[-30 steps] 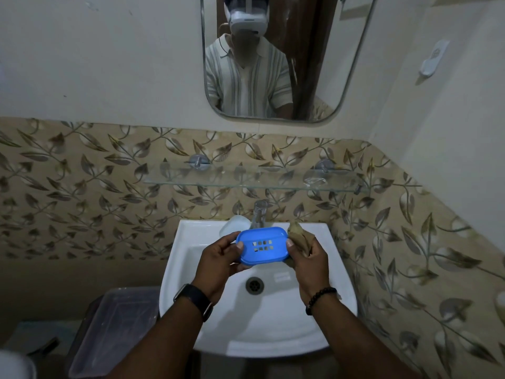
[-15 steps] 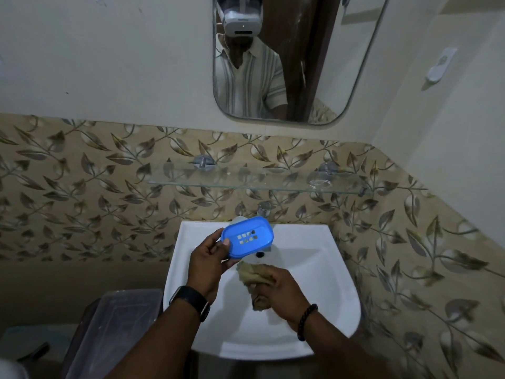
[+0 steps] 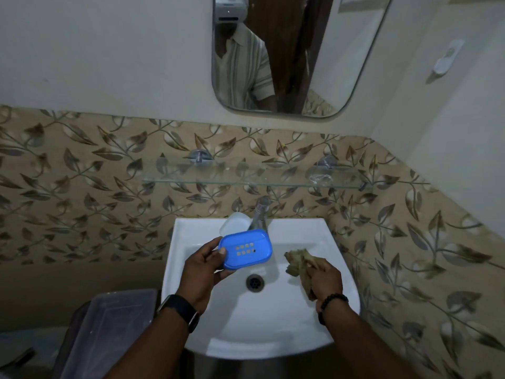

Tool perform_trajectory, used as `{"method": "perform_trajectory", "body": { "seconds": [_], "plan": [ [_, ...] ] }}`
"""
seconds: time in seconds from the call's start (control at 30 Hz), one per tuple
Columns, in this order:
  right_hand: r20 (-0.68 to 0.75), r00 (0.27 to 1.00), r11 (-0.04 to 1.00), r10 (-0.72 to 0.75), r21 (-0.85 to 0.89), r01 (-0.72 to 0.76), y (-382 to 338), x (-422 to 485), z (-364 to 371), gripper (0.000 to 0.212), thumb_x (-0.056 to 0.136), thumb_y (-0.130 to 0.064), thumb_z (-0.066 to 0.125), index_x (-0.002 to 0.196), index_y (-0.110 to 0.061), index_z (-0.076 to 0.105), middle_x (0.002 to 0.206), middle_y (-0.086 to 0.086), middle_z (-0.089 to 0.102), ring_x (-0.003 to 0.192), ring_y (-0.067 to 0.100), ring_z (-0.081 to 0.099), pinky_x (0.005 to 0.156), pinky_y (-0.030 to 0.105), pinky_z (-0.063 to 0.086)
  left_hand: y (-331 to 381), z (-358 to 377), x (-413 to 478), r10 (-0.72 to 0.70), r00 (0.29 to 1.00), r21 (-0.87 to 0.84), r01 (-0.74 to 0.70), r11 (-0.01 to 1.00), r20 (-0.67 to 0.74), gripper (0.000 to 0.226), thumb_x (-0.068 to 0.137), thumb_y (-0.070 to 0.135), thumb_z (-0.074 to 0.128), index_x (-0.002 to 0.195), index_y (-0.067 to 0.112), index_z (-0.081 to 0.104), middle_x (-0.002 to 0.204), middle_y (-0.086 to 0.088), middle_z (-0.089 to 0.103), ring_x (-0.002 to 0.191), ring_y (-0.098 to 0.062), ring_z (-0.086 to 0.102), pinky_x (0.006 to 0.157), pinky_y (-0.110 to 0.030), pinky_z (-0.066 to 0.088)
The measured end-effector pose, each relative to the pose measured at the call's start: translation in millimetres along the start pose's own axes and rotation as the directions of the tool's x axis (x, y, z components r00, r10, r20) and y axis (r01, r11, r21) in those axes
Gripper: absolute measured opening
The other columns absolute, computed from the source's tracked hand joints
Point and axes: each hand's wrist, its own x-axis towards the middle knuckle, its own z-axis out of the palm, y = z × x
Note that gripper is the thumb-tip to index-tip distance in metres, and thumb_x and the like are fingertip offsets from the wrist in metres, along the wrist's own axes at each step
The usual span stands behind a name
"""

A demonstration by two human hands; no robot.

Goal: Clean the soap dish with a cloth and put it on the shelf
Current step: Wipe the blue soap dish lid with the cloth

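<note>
My left hand (image 3: 203, 268) holds a blue soap dish (image 3: 246, 248) by its left end, above the white sink (image 3: 300, 332), with its slotted face toward me. My right hand (image 3: 326, 280) grips a crumpled brownish-green cloth (image 3: 299, 262) over the right side of the basin, apart from the dish. A glass shelf (image 3: 254, 177) is fixed to the leaf-patterned tiles above the tap, bare except for a small clear object (image 3: 319, 178) near its right end.
A chrome tap (image 3: 259, 214) stands at the back of the sink with a white soap dish part (image 3: 234, 227) beside it. The drain (image 3: 255, 282) lies mid-basin. A lidded grey bin (image 3: 109, 332) sits lower left. A mirror (image 3: 295, 53) hangs above.
My right hand has carried the cloth away from under the dish to the right side of the basin. The dish in my left hand has dropped slightly.
</note>
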Motion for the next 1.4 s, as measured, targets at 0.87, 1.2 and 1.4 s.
{"method": "perform_trajectory", "body": {
  "seconds": [0.87,1.2,1.4],
  "plan": [
    [0.451,0.863,0.001,-0.228,-0.886,0.463,23,223,-23,0.053,0.100,-0.040,0.045,0.150,-0.021,0.039,0.159,0.004,0.035,0.144,0.022,0.034,0.119,0.035,0.024,-8,35,58,-0.083,0.995,0.084,0.087,0.993,-0.054,0.045,0.082,0.026,0.070,0.126,0.020,0.068,0.116,-0.012,0.076,0.106,-0.030,0.073,0.083,-0.042,0.063],
    [0.403,0.886,-0.047,-0.229,-0.914,0.403,24,218,-21,0.059,0.090,-0.047,0.053,0.145,-0.031,0.041,0.153,-0.001,0.040,0.136,0.025,0.040,0.110,0.041,0.034,-10,38,55,-0.073,0.997,0.095,0.075,0.993,-0.024,0.046,0.083,0.027,0.069,0.128,0.020,0.068,0.116,-0.010,0.076,0.105,-0.028,0.073,0.080,-0.039,0.062],
    [0.411,0.885,-0.034,-0.220,-0.909,0.414,31,219,-21,0.066,0.089,-0.054,0.054,0.149,-0.032,0.035,0.158,-0.001,0.034,0.141,0.027,0.033,0.114,0.043,0.029,-7,30,47,-0.073,0.997,0.089,0.076,0.993,-0.040,0.043,0.082,0.027,0.070,0.125,0.021,0.069,0.116,-0.012,0.076,0.104,-0.029,0.074,0.081,-0.040,0.062]
  ]
}}
